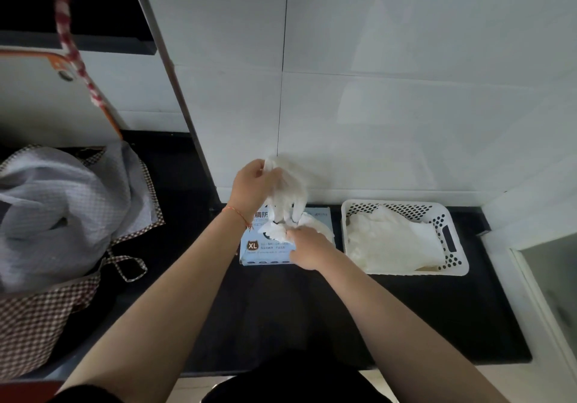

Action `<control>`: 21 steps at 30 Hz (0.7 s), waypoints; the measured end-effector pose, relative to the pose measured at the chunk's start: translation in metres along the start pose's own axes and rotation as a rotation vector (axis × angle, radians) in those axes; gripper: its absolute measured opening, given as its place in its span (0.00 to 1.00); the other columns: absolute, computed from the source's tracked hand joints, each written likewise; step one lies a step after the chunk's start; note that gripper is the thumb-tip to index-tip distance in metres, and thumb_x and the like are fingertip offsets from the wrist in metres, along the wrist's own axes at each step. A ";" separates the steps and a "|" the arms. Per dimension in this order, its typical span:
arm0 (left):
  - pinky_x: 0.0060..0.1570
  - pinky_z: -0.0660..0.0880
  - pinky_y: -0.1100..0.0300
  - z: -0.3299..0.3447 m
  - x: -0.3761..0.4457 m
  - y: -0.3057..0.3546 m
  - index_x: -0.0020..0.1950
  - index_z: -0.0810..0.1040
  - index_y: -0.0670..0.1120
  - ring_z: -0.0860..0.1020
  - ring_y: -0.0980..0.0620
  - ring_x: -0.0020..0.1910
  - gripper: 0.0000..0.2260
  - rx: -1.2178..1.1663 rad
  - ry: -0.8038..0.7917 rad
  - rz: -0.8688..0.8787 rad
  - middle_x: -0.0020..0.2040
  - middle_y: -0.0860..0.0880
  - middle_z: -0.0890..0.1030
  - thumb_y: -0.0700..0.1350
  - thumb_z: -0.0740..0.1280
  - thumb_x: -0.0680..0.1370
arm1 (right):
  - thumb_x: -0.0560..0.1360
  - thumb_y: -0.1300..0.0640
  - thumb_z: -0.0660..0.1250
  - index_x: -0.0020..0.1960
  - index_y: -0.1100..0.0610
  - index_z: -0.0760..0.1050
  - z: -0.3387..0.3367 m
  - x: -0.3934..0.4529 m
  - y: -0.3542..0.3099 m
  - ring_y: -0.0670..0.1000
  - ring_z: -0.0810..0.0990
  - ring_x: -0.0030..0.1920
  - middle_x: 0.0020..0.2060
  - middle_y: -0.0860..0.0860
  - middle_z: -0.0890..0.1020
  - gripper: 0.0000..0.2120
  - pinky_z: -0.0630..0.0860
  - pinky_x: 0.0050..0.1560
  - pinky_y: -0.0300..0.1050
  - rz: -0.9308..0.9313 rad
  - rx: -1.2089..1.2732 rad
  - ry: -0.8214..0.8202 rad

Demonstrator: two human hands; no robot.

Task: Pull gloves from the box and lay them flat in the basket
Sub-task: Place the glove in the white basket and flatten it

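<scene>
Left hand (254,185) pinched white glove (288,188) raised above blue box (268,251); right hand (307,246) gripped glove wad (276,231) at box opening; basket (456,237) beside held gloves

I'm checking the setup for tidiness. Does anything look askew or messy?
Slightly: gloves in the basket lie rumpled, and more bunch out of the box under the right hand. Nothing spilled or damaged.

A single wide-angle view is given from head height, aimed forward and steeply down at the glossy black desk (406,315) against a white tiled wall (406,106). Both forearms are seen close, entering from the bottom edge.
</scene>
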State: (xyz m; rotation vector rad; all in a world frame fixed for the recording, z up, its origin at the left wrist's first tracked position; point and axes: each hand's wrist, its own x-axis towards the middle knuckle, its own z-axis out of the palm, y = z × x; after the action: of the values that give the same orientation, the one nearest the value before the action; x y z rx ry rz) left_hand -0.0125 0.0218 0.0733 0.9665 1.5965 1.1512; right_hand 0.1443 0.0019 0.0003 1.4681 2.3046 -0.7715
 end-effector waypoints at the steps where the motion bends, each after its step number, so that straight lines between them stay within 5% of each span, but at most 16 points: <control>1: 0.36 0.69 0.56 -0.002 0.001 0.009 0.48 0.74 0.32 0.70 0.50 0.36 0.16 -0.016 -0.022 0.020 0.38 0.44 0.73 0.47 0.68 0.75 | 0.76 0.63 0.58 0.63 0.54 0.74 -0.006 0.001 0.001 0.54 0.76 0.46 0.48 0.54 0.76 0.17 0.72 0.44 0.46 0.016 0.076 0.055; 3: 0.40 0.73 0.55 -0.006 -0.001 0.023 0.50 0.78 0.35 0.75 0.49 0.38 0.13 -0.014 -0.082 0.044 0.40 0.43 0.78 0.45 0.70 0.75 | 0.78 0.63 0.56 0.47 0.60 0.79 -0.025 0.000 0.004 0.53 0.76 0.37 0.38 0.53 0.77 0.12 0.72 0.38 0.44 0.079 0.360 0.216; 6: 0.47 0.79 0.53 -0.013 -0.006 0.030 0.57 0.79 0.41 0.82 0.45 0.44 0.10 -0.044 -0.311 -0.017 0.48 0.42 0.83 0.42 0.71 0.77 | 0.77 0.66 0.57 0.49 0.65 0.79 -0.064 -0.009 0.008 0.53 0.77 0.38 0.38 0.54 0.80 0.11 0.71 0.32 0.36 0.280 1.105 0.468; 9: 0.48 0.80 0.54 -0.013 -0.010 0.023 0.61 0.79 0.42 0.82 0.47 0.49 0.13 -0.129 -0.542 -0.105 0.52 0.44 0.83 0.43 0.70 0.78 | 0.80 0.61 0.58 0.54 0.63 0.76 -0.090 -0.020 0.014 0.54 0.80 0.40 0.44 0.57 0.81 0.10 0.77 0.39 0.43 0.210 1.773 0.390; 12: 0.45 0.78 0.58 -0.005 -0.013 0.014 0.59 0.79 0.38 0.80 0.47 0.46 0.17 -0.109 -0.581 -0.117 0.49 0.44 0.82 0.49 0.69 0.77 | 0.79 0.45 0.64 0.61 0.58 0.76 -0.097 -0.030 0.024 0.53 0.81 0.47 0.48 0.55 0.82 0.19 0.75 0.51 0.47 0.012 1.579 0.186; 15: 0.42 0.77 0.59 0.002 -0.014 0.008 0.55 0.81 0.38 0.80 0.48 0.43 0.14 -0.018 -0.535 -0.114 0.46 0.43 0.82 0.49 0.68 0.79 | 0.76 0.50 0.71 0.59 0.60 0.79 -0.096 -0.039 0.032 0.55 0.83 0.53 0.51 0.55 0.84 0.17 0.77 0.59 0.52 -0.079 1.265 0.048; 21: 0.43 0.75 0.61 0.015 -0.010 0.003 0.46 0.83 0.43 0.79 0.54 0.36 0.08 0.327 -0.540 -0.066 0.39 0.48 0.83 0.47 0.74 0.74 | 0.71 0.52 0.74 0.46 0.59 0.83 -0.101 -0.050 0.057 0.60 0.84 0.50 0.47 0.59 0.85 0.10 0.77 0.57 0.60 0.039 1.187 0.228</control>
State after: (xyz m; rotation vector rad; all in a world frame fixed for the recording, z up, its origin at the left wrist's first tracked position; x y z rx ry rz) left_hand 0.0044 0.0174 0.0765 1.2950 1.3725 0.5205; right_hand 0.2206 0.0430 0.0919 2.0518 1.9345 -2.2876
